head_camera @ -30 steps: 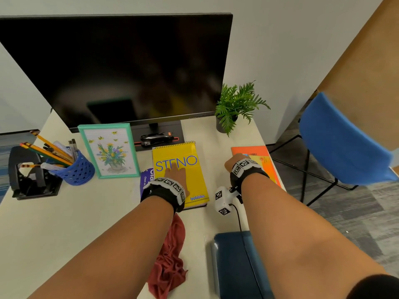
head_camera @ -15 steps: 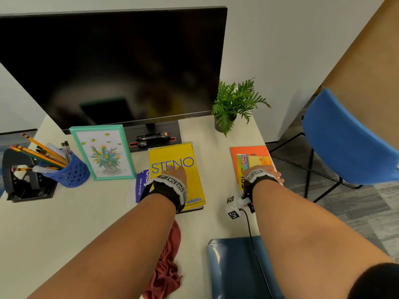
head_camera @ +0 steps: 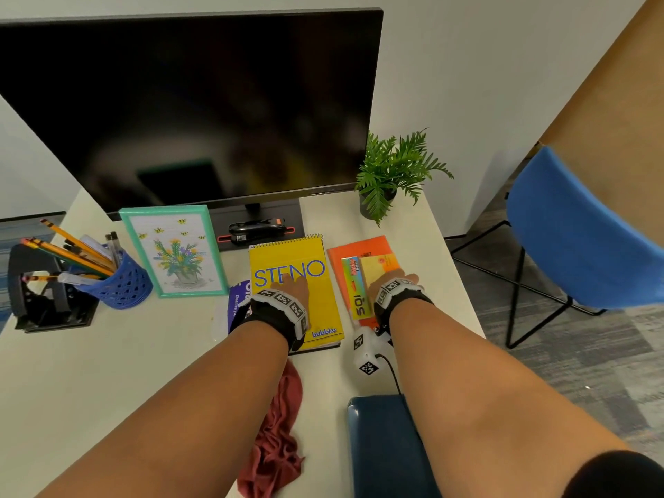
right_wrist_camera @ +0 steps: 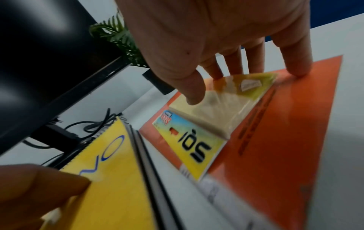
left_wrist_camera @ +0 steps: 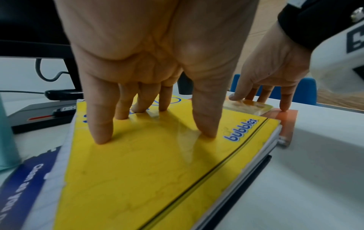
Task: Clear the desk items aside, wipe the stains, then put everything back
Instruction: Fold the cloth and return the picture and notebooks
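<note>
A yellow STENO notebook (head_camera: pixel 316 310) lies flat in front of the monitor, on top of a dark-covered book. My left hand (head_camera: pixel 289 283) presses on its cover with straight, spread fingers (left_wrist_camera: pixel 102 133). To its right lies an orange notebook (head_camera: pixel 373 246) with a pack of yellow sticky notes (right_wrist_camera: pixel 214 112) on it. My right hand (head_camera: pixel 399 278) rests there, its fingertips (right_wrist_camera: pixel 193 96) touching the pack and the little finger touching the orange cover. A crumpled red cloth (head_camera: pixel 276 436) lies near the front edge, under my left forearm.
A purple wipes packet (head_camera: pixel 239 300) pokes out left of the yellow notebook. Further left are a teal picture frame (head_camera: pixel 172 249), a blue pen cup (head_camera: pixel 118 285) and a black hole punch (head_camera: pixel 39 300). A plant (head_camera: pixel 391 174) stands by the monitor (head_camera: pixel 187 102). A blue chair (head_camera: pixel 575 228) is at right.
My right hand has moved right, from the bare desk onto the orange notebook and the sticky notes. My left hand has stayed on the yellow notebook.
</note>
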The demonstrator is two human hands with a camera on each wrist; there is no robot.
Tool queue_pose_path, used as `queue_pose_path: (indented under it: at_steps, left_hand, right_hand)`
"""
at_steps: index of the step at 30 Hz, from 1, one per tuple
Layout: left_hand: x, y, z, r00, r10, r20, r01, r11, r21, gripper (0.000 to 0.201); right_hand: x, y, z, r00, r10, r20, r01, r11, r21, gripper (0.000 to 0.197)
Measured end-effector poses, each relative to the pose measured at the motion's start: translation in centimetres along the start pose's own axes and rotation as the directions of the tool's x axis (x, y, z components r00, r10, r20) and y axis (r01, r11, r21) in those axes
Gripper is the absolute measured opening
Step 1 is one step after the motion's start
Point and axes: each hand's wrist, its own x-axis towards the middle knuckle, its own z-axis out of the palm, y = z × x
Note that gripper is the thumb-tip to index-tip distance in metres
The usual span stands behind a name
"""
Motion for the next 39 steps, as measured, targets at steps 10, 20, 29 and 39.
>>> queue_pose_path:
  at_steps: [10, 20, 29, 39]
  left_hand:
    - [-0.6, -0.9, 0.1, 0.998, 0.053, -0.024, -0.053, 0.998, -0.038, 0.069]
    - [-0.5, -0.7, -0.1, 0.998, 0.056, -0.020, -0.057, 0.997, -0.048, 0.071]
    - [-0.7, -0.5, -0.3, 0.998, 0.051, -0.021, -0.052, 0.998, -0.044, 0.074]
    - [-1.0, -0.5, -0.4, 0.998, 0.047, -0.027, -0.049, 0.997, -0.053, 0.075]
  right_hand:
    - [0.4, -0.5, -1.0, 0.972, -0.140, 0.190, 0.193, 0.936, -0.293, 0.037]
    - [0.4, -0.5, -1.0, 0.985, -0.111, 0.135, 0.149, 0.936, -0.319, 0.041]
    - [1.9, 0.4, -0.2, 0.998, 0.014, 0.067, -0.012, 0.999, -0.031, 0.068]
    - [5.4, -0.4, 1.1, 0.998, 0.013, 0.066, -0.025, 0.985, 0.173, 0.039]
